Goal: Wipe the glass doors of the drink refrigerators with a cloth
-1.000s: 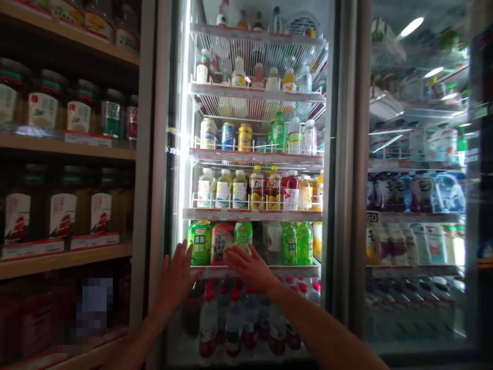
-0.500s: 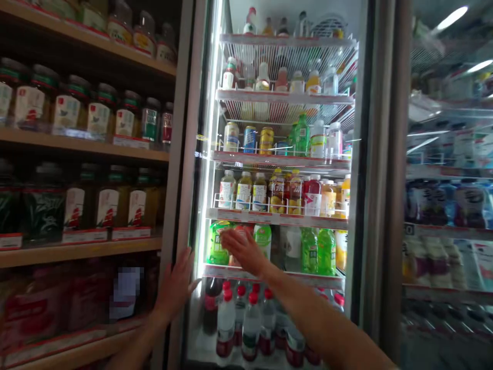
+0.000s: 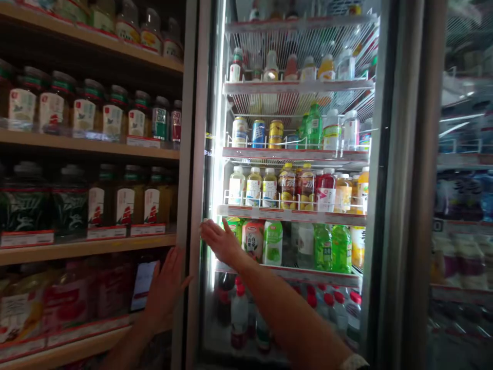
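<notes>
My right hand [image 3: 221, 242] is at the left edge of the lit drinks fridge, with its fingers stretched toward the metal door frame [image 3: 197, 180] and its thumb raised apart. It holds nothing that I can see; whether it touches the frame I cannot tell. Behind it, on a fridge shelf, are a peach-coloured bottle [image 3: 252, 239] and a green-labelled bottle [image 3: 273, 244]. Lower and to the left, my left hand [image 3: 167, 282] is spread, nothing in it, beside the same frame and in front of the wooden shelves.
Wooden shelves [image 3: 96, 245] with jars and bottles fill the left side. A lit phone-like screen [image 3: 143, 285] shows near my left hand. Inside the fridge, wire shelves [image 3: 296, 210] carry bottles and cans. Another glass-fronted cooler [image 3: 466, 231] stands on the right.
My right hand has moved left, from in front of the green and peach bottles to the door frame's edge. My left hand stays low by the frame. The view has shifted slightly.
</notes>
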Motion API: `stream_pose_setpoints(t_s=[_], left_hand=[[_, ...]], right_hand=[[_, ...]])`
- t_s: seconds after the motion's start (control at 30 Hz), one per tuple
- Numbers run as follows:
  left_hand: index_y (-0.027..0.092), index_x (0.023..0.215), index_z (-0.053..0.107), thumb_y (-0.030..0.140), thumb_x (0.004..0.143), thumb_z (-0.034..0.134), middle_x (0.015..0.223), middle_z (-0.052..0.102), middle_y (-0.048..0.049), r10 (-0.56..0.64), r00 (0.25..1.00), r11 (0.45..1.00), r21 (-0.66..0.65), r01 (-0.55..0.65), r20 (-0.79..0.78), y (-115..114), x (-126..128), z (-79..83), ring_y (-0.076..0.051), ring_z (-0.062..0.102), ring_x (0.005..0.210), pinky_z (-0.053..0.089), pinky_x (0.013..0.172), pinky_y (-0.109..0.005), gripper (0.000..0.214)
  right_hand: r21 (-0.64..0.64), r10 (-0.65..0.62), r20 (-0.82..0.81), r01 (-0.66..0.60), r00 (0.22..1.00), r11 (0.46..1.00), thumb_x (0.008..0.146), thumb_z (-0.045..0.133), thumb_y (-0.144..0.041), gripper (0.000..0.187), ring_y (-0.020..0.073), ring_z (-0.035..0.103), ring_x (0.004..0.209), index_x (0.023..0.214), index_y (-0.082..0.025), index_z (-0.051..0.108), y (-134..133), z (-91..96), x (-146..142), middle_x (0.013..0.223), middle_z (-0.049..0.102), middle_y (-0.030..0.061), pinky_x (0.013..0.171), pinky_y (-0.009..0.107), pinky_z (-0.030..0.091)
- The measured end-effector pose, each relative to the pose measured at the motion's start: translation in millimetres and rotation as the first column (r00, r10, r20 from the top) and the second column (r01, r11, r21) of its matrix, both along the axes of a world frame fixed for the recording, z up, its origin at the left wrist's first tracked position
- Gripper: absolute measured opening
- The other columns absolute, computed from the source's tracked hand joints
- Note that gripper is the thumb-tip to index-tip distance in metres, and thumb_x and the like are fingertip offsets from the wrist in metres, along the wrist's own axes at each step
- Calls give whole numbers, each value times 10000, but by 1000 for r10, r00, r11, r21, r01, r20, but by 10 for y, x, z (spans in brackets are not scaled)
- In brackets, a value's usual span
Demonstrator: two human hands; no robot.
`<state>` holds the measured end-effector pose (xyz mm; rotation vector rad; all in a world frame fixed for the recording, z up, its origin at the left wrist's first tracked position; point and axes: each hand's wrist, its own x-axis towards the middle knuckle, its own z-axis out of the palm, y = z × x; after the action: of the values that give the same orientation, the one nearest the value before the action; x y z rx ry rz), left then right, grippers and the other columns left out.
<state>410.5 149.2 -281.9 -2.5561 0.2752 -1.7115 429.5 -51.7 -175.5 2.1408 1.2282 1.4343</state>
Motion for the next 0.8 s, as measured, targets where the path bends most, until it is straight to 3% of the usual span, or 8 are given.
stream_pose_setpoints(t_s=[0.07, 0.13, 0.27, 0.33, 0.47, 0.53, 0.67, 0.8], left_hand=[[109, 1379, 263, 496, 867, 241, 1424, 328, -185, -12, 1000, 1000, -6, 12, -19, 14, -29, -2, -308, 334, 1298, 279, 1014, -534, 642], [113, 1373, 278, 501, 857, 265, 1428, 320, -184, -17, 999, 1000, -21, 16, -50, -1, -51, -3, -307, 322, 1305, 285, 1013, -531, 646], [96, 1343, 337, 444, 844, 339, 1404, 361, -190, -41, 995, 999, -34, 39, -89, -155, -52, 3, -300, 340, 1297, 284, 1024, -508, 608], [107, 1352, 323, 415, 844, 357, 1412, 353, -176, -65, 993, 997, -44, 61, -97, -311, -26, 19, -293, 332, 1303, 278, 1031, -504, 595], [123, 1375, 280, 447, 857, 349, 1427, 329, -170, -140, 989, 990, -39, 138, -47, -729, 25, 82, -289, 293, 1324, 261, 1044, -500, 616], [130, 1379, 276, 448, 867, 343, 1428, 329, -165, -195, 981, 981, 14, 195, 6, -941, 22, 129, -281, 277, 1334, 244, 1057, -489, 607], [142, 1383, 280, 423, 871, 360, 1427, 338, -149, -259, 964, 963, 98, 252, 54, -1304, -23, 249, -266, 248, 1348, 223, 1072, -466, 589], [121, 1364, 325, 449, 858, 387, 1433, 320, -158, -283, 957, 951, 145, 272, 58, -1642, -40, 338, -275, 217, 1357, 203, 1081, -463, 607]], right_hand=[[12, -19, -6, 19, 1000, 1000, 903, 349, -160, 374, 217, 237, 1344, 1263, -173, 450, -8, -99, -39, 1413, 391, 35, 1099, 505, 259], [-75, -4, -17, 2, 1000, 997, 890, 386, -163, 376, 201, 266, 1331, 1259, -165, 457, -160, -376, -126, 1389, 424, 37, 1096, 473, 285], [-233, 60, -12, -61, 998, 971, 874, 456, -209, 317, 167, 345, 1291, 1182, -208, 534, -751, -806, -279, 1343, 481, -5, 1095, 412, 304], [-175, 24, 18, -21, 1000, 984, 890, 434, -200, 324, 161, 325, 1308, 1198, -239, 526, -1042, -691, -298, 1367, 457, -24, 1116, 415, 249], [130, -172, 39, 165, 984, 978, 896, 429, -202, 419, 214, 211, 1365, 1313, -235, 417, -1472, -290, -333, 1429, 369, 22, 1113, 532, 136], [188, -217, 34, 207, 976, 960, 887, 444, -201, 455, 222, 171, 1377, 1337, -228, 387, -1658, -332, -396, 1440, 347, 39, 1107, 552, 117], [55, -181, 72, 177, 981, 983, 884, 459, -206, 442, 187, 219, 1364, 1321, -245, 412, -2003, -667, -512, 1428, 372, 16, 1124, 493, 134], [179, -235, 81, 218, 969, 960, 878, 480, -221, 426, 207, 240, 1356, 1300, -261, 439, -2229, -513, -503, 1417, 391, 17, 1116, 521, 107]])
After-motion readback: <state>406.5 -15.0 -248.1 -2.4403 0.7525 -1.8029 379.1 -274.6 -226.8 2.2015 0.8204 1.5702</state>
